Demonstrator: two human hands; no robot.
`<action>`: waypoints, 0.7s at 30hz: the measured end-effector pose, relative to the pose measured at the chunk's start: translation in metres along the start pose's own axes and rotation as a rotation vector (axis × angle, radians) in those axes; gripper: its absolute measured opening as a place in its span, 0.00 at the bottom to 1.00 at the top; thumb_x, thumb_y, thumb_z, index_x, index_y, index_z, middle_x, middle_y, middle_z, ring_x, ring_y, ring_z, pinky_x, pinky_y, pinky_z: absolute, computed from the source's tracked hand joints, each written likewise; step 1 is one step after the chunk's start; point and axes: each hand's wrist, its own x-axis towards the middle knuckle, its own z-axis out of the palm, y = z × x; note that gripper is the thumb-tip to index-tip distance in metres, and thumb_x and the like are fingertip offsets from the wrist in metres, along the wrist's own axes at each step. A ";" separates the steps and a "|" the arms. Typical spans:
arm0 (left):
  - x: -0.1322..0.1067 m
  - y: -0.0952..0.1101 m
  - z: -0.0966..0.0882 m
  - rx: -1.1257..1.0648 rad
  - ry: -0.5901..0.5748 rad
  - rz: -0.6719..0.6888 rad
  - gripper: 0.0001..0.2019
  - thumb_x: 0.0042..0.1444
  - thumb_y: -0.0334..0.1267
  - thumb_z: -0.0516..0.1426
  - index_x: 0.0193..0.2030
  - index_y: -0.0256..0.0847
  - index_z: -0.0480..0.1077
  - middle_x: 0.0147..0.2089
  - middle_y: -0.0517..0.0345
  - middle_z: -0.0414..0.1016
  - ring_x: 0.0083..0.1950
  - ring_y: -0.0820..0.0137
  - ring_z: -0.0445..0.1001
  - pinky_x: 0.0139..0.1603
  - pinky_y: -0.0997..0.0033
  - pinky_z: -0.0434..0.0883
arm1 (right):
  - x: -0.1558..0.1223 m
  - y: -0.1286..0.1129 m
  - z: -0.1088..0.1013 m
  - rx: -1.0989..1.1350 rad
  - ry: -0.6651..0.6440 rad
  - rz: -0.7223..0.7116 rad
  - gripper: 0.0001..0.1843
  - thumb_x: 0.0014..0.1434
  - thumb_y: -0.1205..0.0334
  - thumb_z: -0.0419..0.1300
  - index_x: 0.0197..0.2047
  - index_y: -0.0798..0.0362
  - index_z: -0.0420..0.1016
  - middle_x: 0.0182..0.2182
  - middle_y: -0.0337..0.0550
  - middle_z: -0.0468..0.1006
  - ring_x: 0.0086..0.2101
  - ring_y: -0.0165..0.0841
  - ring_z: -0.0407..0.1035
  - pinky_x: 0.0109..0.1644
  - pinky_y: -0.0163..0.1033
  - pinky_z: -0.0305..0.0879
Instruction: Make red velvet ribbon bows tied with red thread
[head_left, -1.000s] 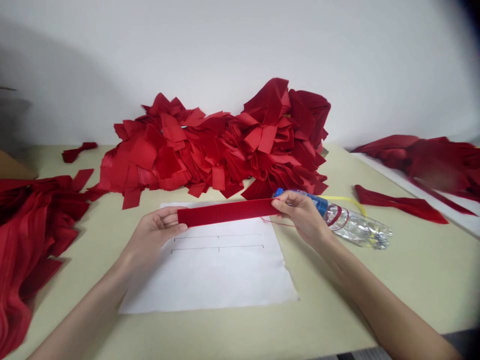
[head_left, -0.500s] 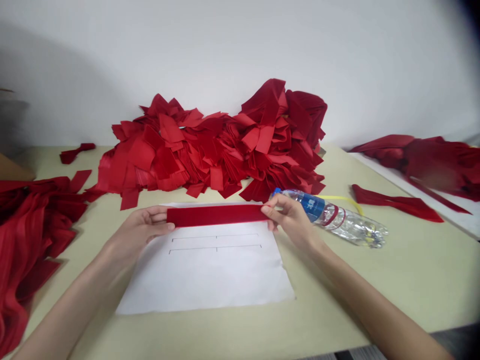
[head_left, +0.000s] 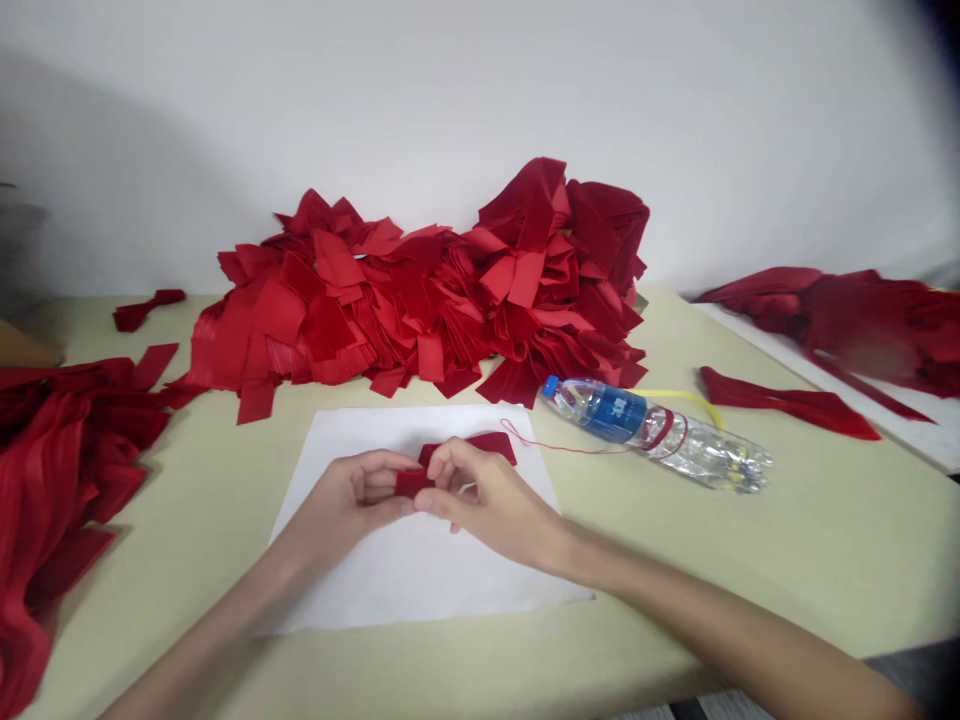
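Head view, bottle (head_left: 652,432) beside paper (head_left: 420,570), pile (head_left: 420,290) behind, strip (head_left: 487,444) seemingly folded

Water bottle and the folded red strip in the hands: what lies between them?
Head view: only a thin red thread, over bare white paper and table.

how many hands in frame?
2. Left hand and right hand meet over the white paper, both pinching the folded red strip. None seem hidden.

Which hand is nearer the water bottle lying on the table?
Right. The right hand is beside the water bottle at its cap end, not touching; the left hand lies farther off, beyond the right. Both pinch the folded red strip.
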 end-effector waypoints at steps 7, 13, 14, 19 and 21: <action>-0.010 0.007 0.013 0.115 0.159 0.064 0.09 0.48 0.39 0.61 0.37 0.41 0.71 0.35 0.59 0.79 0.39 0.67 0.77 0.41 0.71 0.72 | 0.005 0.000 0.004 0.050 -0.016 -0.016 0.08 0.56 0.58 0.57 0.34 0.53 0.64 0.27 0.37 0.70 0.28 0.27 0.66 0.27 0.32 0.64; -0.018 0.022 -0.018 0.041 0.274 0.008 0.10 0.43 0.37 0.64 0.33 0.42 0.69 0.21 0.69 0.73 0.25 0.74 0.73 0.26 0.79 0.67 | -0.001 -0.013 -0.029 0.308 -0.042 -0.081 0.10 0.56 0.62 0.58 0.41 0.51 0.61 0.26 0.34 0.67 0.27 0.27 0.68 0.27 0.32 0.66; -0.019 0.022 -0.019 0.028 0.287 0.008 0.11 0.43 0.37 0.64 0.33 0.42 0.69 0.20 0.69 0.72 0.24 0.75 0.73 0.25 0.79 0.67 | -0.002 -0.015 -0.030 0.289 -0.044 -0.083 0.11 0.56 0.61 0.58 0.41 0.51 0.61 0.27 0.34 0.67 0.27 0.26 0.68 0.27 0.32 0.66; -0.017 0.019 0.003 0.048 0.122 0.005 0.07 0.45 0.37 0.63 0.25 0.40 0.69 0.23 0.65 0.73 0.25 0.75 0.71 0.25 0.79 0.65 | -0.007 -0.014 -0.006 0.042 -0.098 -0.068 0.22 0.46 0.58 0.67 0.41 0.50 0.63 0.30 0.35 0.71 0.30 0.28 0.68 0.29 0.32 0.65; -0.016 0.017 0.007 0.052 0.087 0.035 0.08 0.46 0.37 0.62 0.23 0.40 0.68 0.24 0.64 0.73 0.28 0.74 0.71 0.29 0.76 0.67 | -0.009 -0.015 0.001 0.004 -0.087 -0.073 0.15 0.48 0.59 0.65 0.38 0.51 0.66 0.29 0.35 0.72 0.30 0.28 0.68 0.31 0.33 0.66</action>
